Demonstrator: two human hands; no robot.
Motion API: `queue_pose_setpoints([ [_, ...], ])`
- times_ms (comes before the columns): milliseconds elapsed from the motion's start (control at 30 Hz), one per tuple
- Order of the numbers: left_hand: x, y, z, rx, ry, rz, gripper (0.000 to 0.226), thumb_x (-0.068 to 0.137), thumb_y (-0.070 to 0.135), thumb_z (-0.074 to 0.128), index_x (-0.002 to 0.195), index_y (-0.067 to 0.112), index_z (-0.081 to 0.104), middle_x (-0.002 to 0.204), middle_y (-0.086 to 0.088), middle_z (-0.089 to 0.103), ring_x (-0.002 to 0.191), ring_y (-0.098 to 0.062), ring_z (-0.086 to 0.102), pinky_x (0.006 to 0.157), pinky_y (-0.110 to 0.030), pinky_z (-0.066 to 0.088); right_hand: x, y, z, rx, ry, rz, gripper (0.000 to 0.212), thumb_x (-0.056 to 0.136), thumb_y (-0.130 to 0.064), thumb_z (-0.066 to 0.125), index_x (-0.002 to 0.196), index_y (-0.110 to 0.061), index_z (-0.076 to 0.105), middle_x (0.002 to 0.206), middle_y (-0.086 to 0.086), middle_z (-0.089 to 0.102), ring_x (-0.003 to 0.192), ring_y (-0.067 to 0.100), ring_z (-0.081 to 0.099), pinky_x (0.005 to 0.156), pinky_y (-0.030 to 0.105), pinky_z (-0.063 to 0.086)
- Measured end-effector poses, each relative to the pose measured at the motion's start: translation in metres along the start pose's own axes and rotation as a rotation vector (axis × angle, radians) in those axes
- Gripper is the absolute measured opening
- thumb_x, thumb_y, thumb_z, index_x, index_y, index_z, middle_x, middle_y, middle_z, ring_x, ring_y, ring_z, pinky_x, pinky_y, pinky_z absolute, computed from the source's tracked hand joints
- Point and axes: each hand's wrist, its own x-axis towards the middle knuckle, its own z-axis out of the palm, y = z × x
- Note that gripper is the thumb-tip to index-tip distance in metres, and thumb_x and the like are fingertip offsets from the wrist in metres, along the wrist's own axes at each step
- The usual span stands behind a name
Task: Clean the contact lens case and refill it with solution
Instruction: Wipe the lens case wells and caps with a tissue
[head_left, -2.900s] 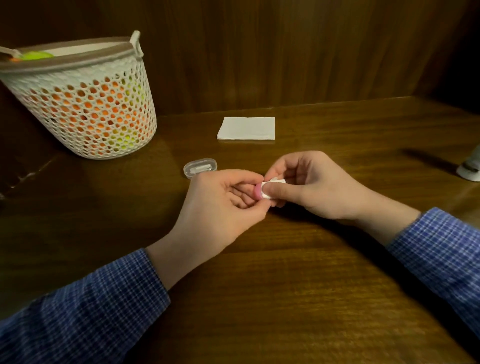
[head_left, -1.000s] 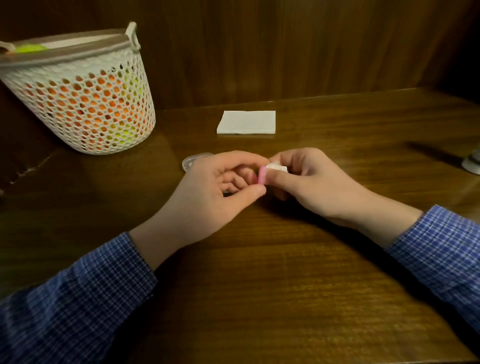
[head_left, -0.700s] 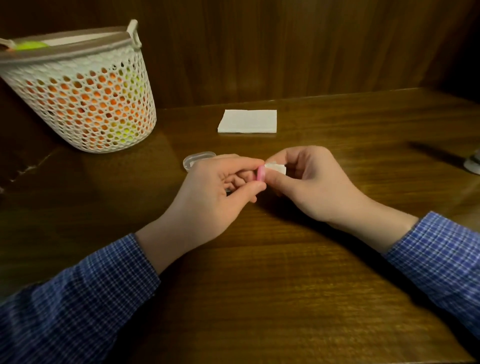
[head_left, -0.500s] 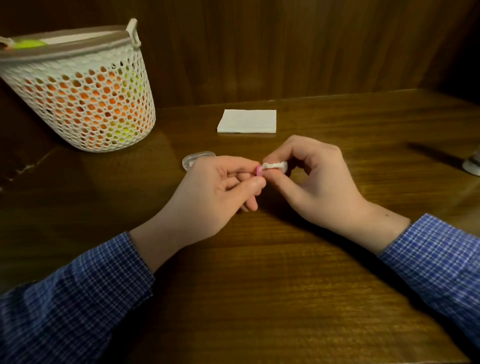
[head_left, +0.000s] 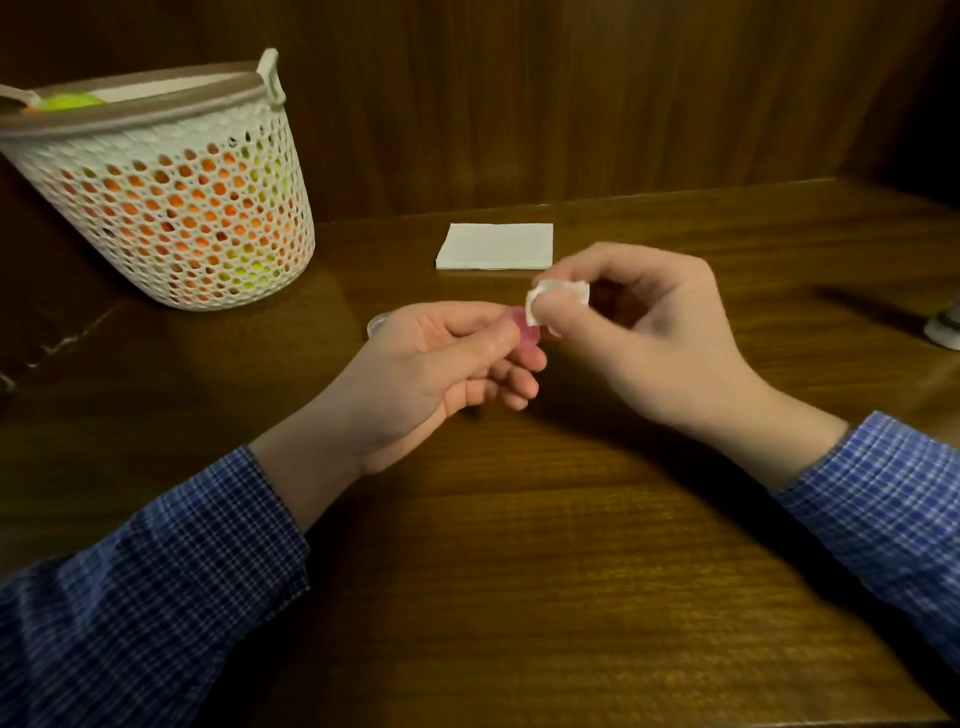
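Note:
My left hand (head_left: 441, 374) pinches a small pink round piece (head_left: 525, 339) of the contact lens case between thumb and fingers, just above the table. My right hand (head_left: 649, 338) grips a small white piece (head_left: 558, 297) between thumb and forefinger, right beside and slightly above the pink one. Whether the two pieces still touch I cannot tell. A clear plastic box (head_left: 378, 325) lies on the table behind my left hand, mostly hidden by it.
A folded white tissue (head_left: 496, 246) lies at the back of the wooden table (head_left: 519, 571). A white mesh basket (head_left: 171, 208) with orange and green items stands at the far left. A white object (head_left: 945, 327) pokes in at the right edge.
My right hand has lifted and turned, raising the white piece up and to the right of the pink piece. My left hand has stayed almost in place.

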Motion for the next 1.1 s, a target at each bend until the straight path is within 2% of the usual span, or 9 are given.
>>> queue_pose_setpoints([
  [67,0.000,-0.002,-0.001,-0.021,0.012,0.008,0.030,0.086,0.025,0.066,0.112,0.014,0.078,0.099,-0.006,0.077,0.085,-0.013,0.072,0.075,-0.024,0.059,0.003,0.001,-0.004,0.336,-0.058,0.256,0.008,0.094,-0.010,0.072,0.097,-0.011,0.078,0.088,-0.001,0.076,0.076,0.017,0.065,0.068,0.029,0.055],
  [133,0.000,-0.003,-0.002,-0.014,0.043,-0.002,0.031,0.086,0.021,0.065,0.114,0.014,0.077,0.099,-0.006,0.078,0.084,-0.012,0.072,0.074,-0.023,0.058,0.003,0.003,-0.006,0.404,-0.147,0.338,0.012,0.092,-0.011,0.071,0.101,-0.008,0.079,0.094,0.006,0.077,0.080,0.021,0.066,0.069,0.026,0.056],
  [233,0.000,-0.003,-0.003,0.010,0.054,-0.052,0.029,0.086,0.021,0.065,0.110,0.011,0.077,0.092,-0.007,0.077,0.078,-0.011,0.071,0.069,-0.022,0.057,0.001,0.006,-0.005,0.210,-0.192,0.258,0.018,0.087,-0.015,0.077,0.104,-0.008,0.077,0.094,0.008,0.078,0.080,0.026,0.070,0.070,0.025,0.058],
  [367,0.000,0.001,-0.003,-0.092,-0.107,-0.286,0.027,0.086,0.033,0.069,0.093,0.009,0.079,0.080,-0.006,0.071,0.067,-0.010,0.066,0.060,-0.021,0.054,0.001,0.003,-0.009,0.195,-0.276,0.182,0.023,0.079,-0.016,0.081,0.096,-0.002,0.072,0.088,0.006,0.078,0.078,0.023,0.074,0.073,0.030,0.061],
  [567,-0.001,0.001,-0.008,-0.236,-0.205,-0.466,0.030,0.083,0.032,0.071,0.096,0.007,0.079,0.079,-0.003,0.068,0.064,-0.006,0.062,0.056,-0.018,0.052,-0.001,-0.001,-0.009,0.102,-0.325,0.101,0.023,0.080,-0.019,0.081,0.093,-0.002,0.074,0.087,0.004,0.076,0.077,0.022,0.071,0.072,0.036,0.061],
  [700,-0.002,-0.001,-0.002,0.017,-0.026,-0.113,0.022,0.086,0.028,0.070,0.099,0.015,0.082,0.084,-0.004,0.077,0.072,-0.009,0.071,0.063,-0.019,0.056,-0.001,0.001,0.001,0.563,-0.222,0.534,0.019,0.075,-0.013,0.080,0.090,-0.004,0.074,0.081,0.008,0.073,0.071,0.016,0.065,0.064,0.024,0.057],
  [867,-0.011,-0.004,0.005,0.793,0.201,0.547,0.032,0.089,0.017,0.074,0.120,0.009,0.072,0.097,0.006,0.078,0.083,-0.007,0.076,0.071,-0.017,0.060,-0.001,-0.003,0.006,1.212,-0.339,1.155,0.037,0.080,-0.009,0.080,0.115,-0.008,0.068,0.081,0.005,0.071,0.061,0.005,0.063,0.061,0.018,0.056],
  [967,-0.012,-0.004,0.006,0.858,0.219,0.639,0.032,0.091,0.018,0.074,0.122,0.011,0.070,0.101,0.005,0.077,0.085,-0.006,0.075,0.072,-0.015,0.059,-0.001,-0.005,0.004,1.191,-0.411,1.073,0.017,0.080,-0.012,0.078,0.096,-0.007,0.076,0.081,0.004,0.071,0.062,0.004,0.062,0.064,0.016,0.054],
  [1100,-0.009,-0.006,0.008,0.445,0.133,0.245,0.030,0.085,0.029,0.070,0.113,0.016,0.075,0.086,0.000,0.079,0.075,-0.011,0.076,0.065,-0.021,0.061,0.000,-0.006,-0.005,0.545,-0.286,0.560,0.019,0.074,-0.016,0.080,0.086,-0.003,0.074,0.080,0.009,0.073,0.068,0.018,0.065,0.065,0.024,0.057],
])
